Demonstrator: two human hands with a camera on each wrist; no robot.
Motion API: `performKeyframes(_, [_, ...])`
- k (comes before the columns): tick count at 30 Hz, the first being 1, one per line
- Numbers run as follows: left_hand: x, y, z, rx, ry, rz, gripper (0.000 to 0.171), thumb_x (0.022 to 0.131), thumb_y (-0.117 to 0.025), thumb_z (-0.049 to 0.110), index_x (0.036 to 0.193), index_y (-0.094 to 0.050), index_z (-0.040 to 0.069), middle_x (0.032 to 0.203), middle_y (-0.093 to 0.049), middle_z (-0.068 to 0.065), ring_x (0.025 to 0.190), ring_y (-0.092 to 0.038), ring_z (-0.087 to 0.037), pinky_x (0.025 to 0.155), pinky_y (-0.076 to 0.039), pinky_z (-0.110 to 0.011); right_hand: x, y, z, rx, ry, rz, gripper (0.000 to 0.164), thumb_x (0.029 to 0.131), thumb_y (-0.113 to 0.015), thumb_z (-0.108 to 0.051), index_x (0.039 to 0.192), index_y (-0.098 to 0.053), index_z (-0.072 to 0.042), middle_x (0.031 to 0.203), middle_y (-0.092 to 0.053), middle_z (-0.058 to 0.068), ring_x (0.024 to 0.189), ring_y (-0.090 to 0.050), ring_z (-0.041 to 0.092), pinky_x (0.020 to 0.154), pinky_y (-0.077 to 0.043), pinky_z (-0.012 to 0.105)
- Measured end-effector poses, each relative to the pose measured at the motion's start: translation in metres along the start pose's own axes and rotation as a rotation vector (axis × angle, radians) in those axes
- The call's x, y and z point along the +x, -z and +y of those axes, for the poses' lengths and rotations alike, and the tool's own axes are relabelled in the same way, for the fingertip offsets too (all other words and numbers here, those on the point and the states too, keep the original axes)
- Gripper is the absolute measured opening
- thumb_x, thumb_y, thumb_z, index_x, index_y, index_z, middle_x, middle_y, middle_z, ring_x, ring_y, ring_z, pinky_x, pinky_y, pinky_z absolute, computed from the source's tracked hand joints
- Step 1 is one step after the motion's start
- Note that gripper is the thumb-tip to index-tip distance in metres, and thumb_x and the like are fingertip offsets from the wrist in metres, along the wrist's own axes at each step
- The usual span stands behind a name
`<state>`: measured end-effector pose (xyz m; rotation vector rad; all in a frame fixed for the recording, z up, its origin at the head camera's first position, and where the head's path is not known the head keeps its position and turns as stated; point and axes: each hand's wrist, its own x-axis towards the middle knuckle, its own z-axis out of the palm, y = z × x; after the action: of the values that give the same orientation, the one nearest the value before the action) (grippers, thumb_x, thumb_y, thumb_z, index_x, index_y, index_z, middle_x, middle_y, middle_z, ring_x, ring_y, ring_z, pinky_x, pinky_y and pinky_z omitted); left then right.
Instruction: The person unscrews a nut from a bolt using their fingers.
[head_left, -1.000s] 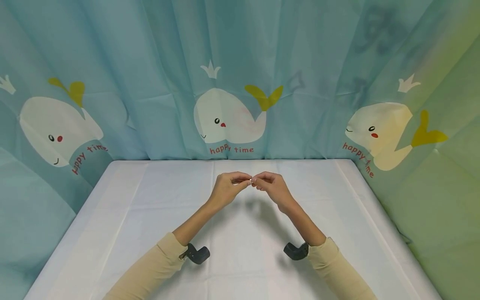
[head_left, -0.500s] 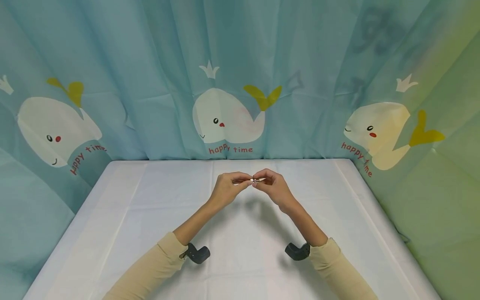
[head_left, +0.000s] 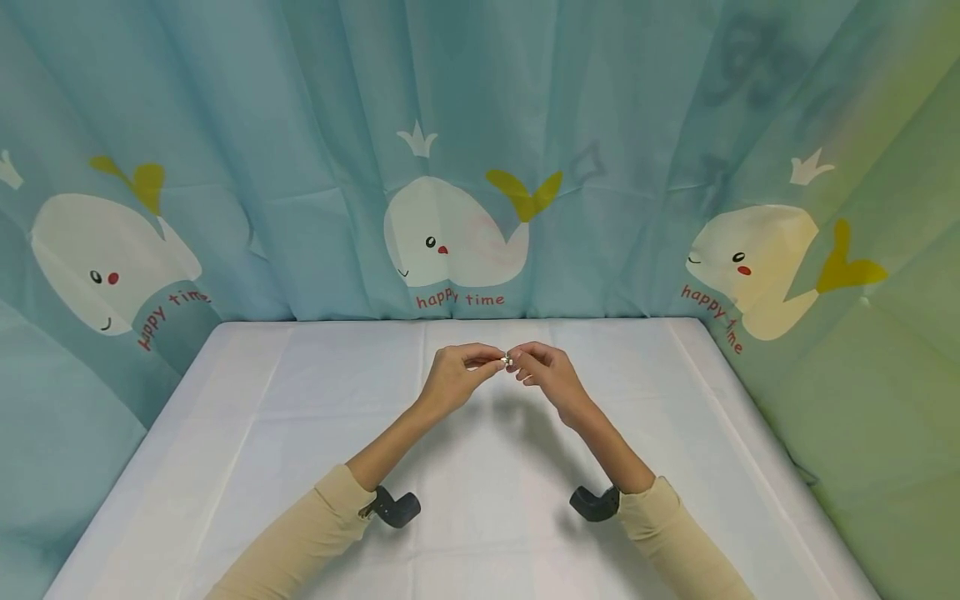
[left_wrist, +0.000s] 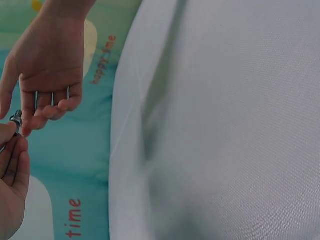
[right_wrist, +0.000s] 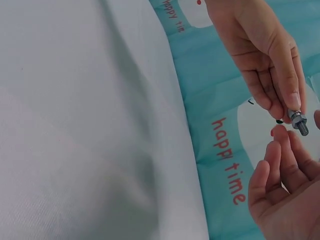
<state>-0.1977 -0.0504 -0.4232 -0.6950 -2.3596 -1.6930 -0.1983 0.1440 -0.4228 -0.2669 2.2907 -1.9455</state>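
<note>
A small metal bolt [right_wrist: 303,128] carries a hex nut [right_wrist: 298,120], its threaded end sticking out past the nut. Thumb and fingers of the left hand [head_left: 452,375] pinch the bolt's other end, which they mostly hide. In the head view the bolt lies between both hands' fingertips, above the table. Around the threaded end, the right hand [head_left: 553,377] has its thumb and index finger spread apart. Its other fingers are loosely bent, as the left wrist view shows for this right hand [left_wrist: 52,70].
A white cloth covers the table [head_left: 480,500] below the hands. Blue-green curtains [head_left: 315,167] with printed whales stand behind and at both sides. A dark wrist camera [head_left: 397,508] is strapped at each sleeve cuff.
The right fingers covered the bolt's end a second ago, then parted around it and showed more of it; now they have shifted lower beside it. The left hand stays in place.
</note>
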Motion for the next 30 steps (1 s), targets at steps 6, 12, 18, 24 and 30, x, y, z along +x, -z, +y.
performKeyframes(6, [0.0004, -0.0006, 0.0019, 0.006, 0.007, -0.013, 0.012, 0.091, -0.074, 0.010, 0.102, -0.078, 0.005, 0.098, -0.075, -0.002, 0.092, -0.072, -0.016, 0.080, -0.057, -0.029, -0.0006, 0.0002, -0.0003, 0.017, -0.024, -0.009, 0.027, 0.099, -0.063, -0.022, 0.106, -0.069, 0.004, 0.090, -0.071, 0.006, 0.089, -0.063, 0.032, 0.080, -0.053, 0.031])
performKeyframes(12, [0.0004, -0.0006, 0.0014, 0.000, 0.006, -0.019, 0.012, 0.092, -0.074, 0.011, 0.102, -0.079, 0.007, 0.098, -0.075, -0.002, 0.093, -0.072, -0.016, 0.080, -0.057, -0.029, -0.0026, 0.0015, 0.0020, 0.052, 0.044, -0.031, 0.021, 0.095, -0.066, -0.014, 0.108, -0.068, 0.002, 0.094, -0.069, 0.005, 0.084, -0.062, 0.019, 0.084, -0.054, 0.039])
performKeyframes(18, [0.0007, -0.0015, 0.0003, -0.006, 0.004, -0.010, 0.011, 0.091, -0.074, 0.010, 0.101, -0.078, 0.005, 0.099, -0.075, -0.002, 0.094, -0.071, -0.017, 0.081, -0.057, -0.029, -0.0023, 0.0023, 0.0031, 0.045, 0.117, -0.047, 0.020, 0.092, -0.068, -0.006, 0.110, -0.066, 0.001, 0.105, -0.065, 0.006, 0.090, -0.064, 0.019, 0.084, -0.054, 0.039])
performKeyframes(24, [0.0007, -0.0016, 0.0004, -0.004, 0.000, 0.002, 0.011, 0.091, -0.075, 0.009, 0.101, -0.078, 0.004, 0.099, -0.075, -0.003, 0.094, -0.072, -0.018, 0.081, -0.057, -0.028, -0.0020, 0.0021, 0.0037, 0.023, 0.135, -0.061, 0.022, 0.092, -0.068, -0.004, 0.112, -0.064, 0.002, 0.113, -0.061, 0.010, 0.091, -0.063, 0.024, 0.081, -0.053, 0.029])
performKeyframes(30, [0.0004, -0.0008, 0.0009, -0.014, -0.003, -0.001, 0.013, 0.091, -0.075, 0.011, 0.102, -0.078, 0.005, 0.099, -0.075, -0.003, 0.093, -0.072, -0.017, 0.081, -0.058, -0.032, -0.0017, 0.0000, 0.0020, -0.015, 0.101, -0.054, 0.028, 0.098, -0.065, -0.019, 0.120, -0.062, -0.002, 0.113, -0.062, 0.010, 0.091, -0.062, 0.030, 0.083, -0.053, 0.037])
